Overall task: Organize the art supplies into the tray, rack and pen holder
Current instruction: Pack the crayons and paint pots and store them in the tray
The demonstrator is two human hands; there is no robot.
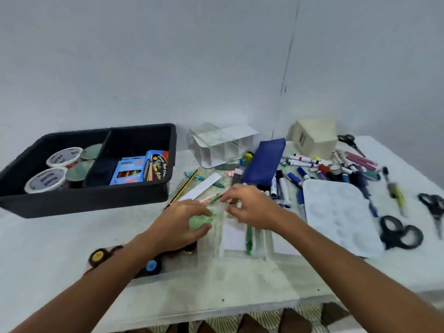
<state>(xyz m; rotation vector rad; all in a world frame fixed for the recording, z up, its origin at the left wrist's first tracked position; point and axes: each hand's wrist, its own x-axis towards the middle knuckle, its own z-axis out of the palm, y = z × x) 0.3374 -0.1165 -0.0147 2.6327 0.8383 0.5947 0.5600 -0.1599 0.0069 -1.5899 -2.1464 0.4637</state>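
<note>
The task was partly done. The black tray (96, 200) held two white tubs (55, 169), two green-lidded jars and two crayon boxes (141, 168). Most supplies remained on the table (48, 239): a heap of markers (319, 169), three scissors (400, 233), one palette (341, 219), one pouch (264, 159) and one pencil (183, 188). The clear rack (217, 145) appeared empty. The left hand (182, 222) curled round a green lid (199, 221). The right hand (249, 207) pinched a thin green item, too blurred to identify, over a clear holder (242, 239) that contained one green pen (249, 239).
</note>
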